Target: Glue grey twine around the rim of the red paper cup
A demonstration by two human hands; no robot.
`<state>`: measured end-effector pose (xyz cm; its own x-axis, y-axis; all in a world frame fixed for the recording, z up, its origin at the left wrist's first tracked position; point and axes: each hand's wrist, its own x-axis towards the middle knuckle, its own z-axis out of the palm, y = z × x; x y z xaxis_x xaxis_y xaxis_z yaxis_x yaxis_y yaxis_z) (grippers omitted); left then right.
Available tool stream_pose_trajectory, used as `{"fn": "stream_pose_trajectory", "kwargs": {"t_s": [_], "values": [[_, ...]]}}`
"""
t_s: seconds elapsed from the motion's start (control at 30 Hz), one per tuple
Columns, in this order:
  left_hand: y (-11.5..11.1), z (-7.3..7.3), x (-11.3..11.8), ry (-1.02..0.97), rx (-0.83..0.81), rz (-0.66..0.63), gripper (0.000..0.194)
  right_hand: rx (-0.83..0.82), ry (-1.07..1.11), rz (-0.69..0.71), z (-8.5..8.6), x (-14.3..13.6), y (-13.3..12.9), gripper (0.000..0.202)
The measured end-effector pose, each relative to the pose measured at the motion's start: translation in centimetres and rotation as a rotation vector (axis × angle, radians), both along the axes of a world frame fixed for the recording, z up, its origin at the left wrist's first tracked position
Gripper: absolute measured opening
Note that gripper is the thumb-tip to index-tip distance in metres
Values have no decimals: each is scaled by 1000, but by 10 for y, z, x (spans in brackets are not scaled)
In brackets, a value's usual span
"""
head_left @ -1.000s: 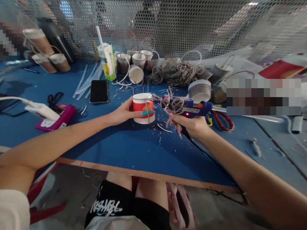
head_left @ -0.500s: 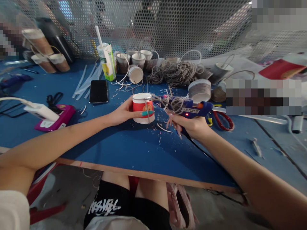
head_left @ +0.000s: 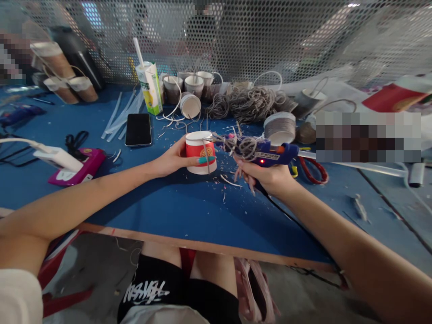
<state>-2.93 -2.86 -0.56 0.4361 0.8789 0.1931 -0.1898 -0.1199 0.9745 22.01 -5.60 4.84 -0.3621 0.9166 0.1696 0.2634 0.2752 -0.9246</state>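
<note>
My left hand point(head_left: 173, 158) is closed round a red and white paper cup point(head_left: 195, 150), its thumb with a long teal nail lying across the front. A grey cord point(head_left: 206, 155) runs down the cup's side. In my right hand point(head_left: 266, 173) is a blue hot glue gun point(head_left: 275, 154) with a small red light lit and a clear glue stick point(head_left: 351, 165) sticking out behind. The gun's nozzle end points left at the cup's rim; whether it touches cannot be made out. Loose grey cord point(head_left: 247, 147) tangles about the front of the gun.
Behind stand a phone point(head_left: 138, 129), a drink carton point(head_left: 148, 90), several cord-wrapped cups point(head_left: 193, 85) and a heap of grey cord point(head_left: 251, 103). A magenta power strip point(head_left: 81, 167) lies left, red-handled pliers point(head_left: 315, 171) right. The gun's black cable point(head_left: 286, 216) crosses the table edge.
Almost nothing differs. The view has shifted very slightly, and both hands keep their hold on the cup and the glue gun.
</note>
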Motion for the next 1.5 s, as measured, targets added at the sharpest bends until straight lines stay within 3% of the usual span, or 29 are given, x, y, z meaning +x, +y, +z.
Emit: {"fn": "stream_pose_trajectory", "kwargs": {"t_s": [1.5], "values": [[0,0,1,-83,-52,16,64,9,-8,-14,1,2,0,43]]}}
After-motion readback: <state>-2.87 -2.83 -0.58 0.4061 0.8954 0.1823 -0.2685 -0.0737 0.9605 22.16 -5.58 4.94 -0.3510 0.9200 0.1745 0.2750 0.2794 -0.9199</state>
